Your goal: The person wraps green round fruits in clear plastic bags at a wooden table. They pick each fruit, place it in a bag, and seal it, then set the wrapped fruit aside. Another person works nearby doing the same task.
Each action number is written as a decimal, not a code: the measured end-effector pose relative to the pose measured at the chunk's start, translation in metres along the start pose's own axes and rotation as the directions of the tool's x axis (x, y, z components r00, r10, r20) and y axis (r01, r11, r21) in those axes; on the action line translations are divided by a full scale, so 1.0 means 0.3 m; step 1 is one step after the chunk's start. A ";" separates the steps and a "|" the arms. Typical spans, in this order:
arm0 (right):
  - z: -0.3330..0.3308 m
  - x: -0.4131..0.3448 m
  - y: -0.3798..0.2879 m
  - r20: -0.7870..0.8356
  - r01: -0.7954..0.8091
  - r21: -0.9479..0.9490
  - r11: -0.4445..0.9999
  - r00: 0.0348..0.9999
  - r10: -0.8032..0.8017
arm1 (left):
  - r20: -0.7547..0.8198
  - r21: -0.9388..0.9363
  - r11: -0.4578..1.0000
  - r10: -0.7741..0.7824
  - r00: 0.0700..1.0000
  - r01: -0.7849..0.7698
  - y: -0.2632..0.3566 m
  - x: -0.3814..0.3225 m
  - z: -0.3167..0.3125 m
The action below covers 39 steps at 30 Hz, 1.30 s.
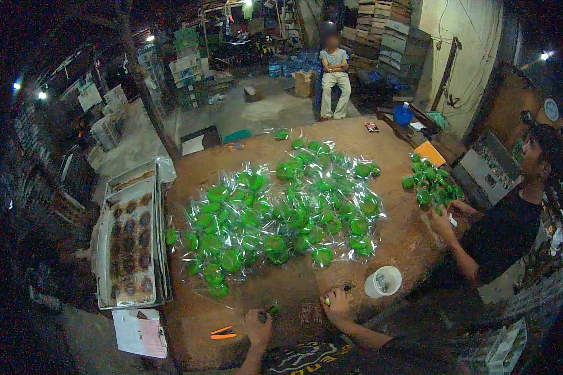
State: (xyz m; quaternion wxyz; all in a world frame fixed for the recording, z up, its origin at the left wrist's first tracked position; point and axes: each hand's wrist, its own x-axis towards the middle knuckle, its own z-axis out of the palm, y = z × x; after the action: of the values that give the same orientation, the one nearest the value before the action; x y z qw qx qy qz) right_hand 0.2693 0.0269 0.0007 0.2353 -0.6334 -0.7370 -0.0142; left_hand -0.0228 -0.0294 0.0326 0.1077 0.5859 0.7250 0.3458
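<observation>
Many green, round pieces in clear plastic wrap (248, 218) lie in a broad heap on the brown table (281, 286). At the near edge, my left hand (258, 326) has its fingers curled around a small dark thing, with a bit of green (274, 308) beside the fingertips. To its right, my right hand (340, 307) grips a small pale-green thing (327, 301) at its fingertips; its exact kind is too blurred to tell. An orange-and-black tool (223, 333) rests left of my left hand. A white plastic tub (383, 282) stands beyond my right hand.
Stacked metal trays (131, 243) line the table's left side, above a sheet of cardboard or paper (140, 332). At right a co-worker (502, 225) handles a smaller green pile (431, 180), near an orange packet (429, 153). Another person (334, 75) sits beyond the far edge.
</observation>
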 end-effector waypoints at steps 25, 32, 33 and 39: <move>0.045 -0.002 -0.012 0.030 -0.111 0.050 0.993 0.994 0.109 | 0.126 -0.020 0.999 -0.038 0.991 0.041 -0.006 0.022 -0.005; 0.041 0.003 -0.018 -0.014 -0.101 -0.048 0.994 0.995 0.101 | 0.076 -0.073 0.997 -0.009 0.997 0.015 0.019 0.043 -0.029; 0.040 0.001 -0.017 -0.005 -0.107 -0.021 0.994 0.994 0.107 | 0.088 -0.071 0.997 -0.005 0.996 0.012 0.015 0.040 -0.025; 0.042 0.000 -0.016 -0.048 -0.105 -0.061 0.993 0.994 0.102 | 0.029 -0.236 0.968 0.089 0.996 -0.080 -0.035 0.032 0.028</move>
State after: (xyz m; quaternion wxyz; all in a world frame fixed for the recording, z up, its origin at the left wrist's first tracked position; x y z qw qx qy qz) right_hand 0.2607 0.0300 -0.0092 0.2317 -0.6776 -0.6968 -0.0396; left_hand -0.0290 -0.0182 0.0220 0.1756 0.6062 0.6511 0.4217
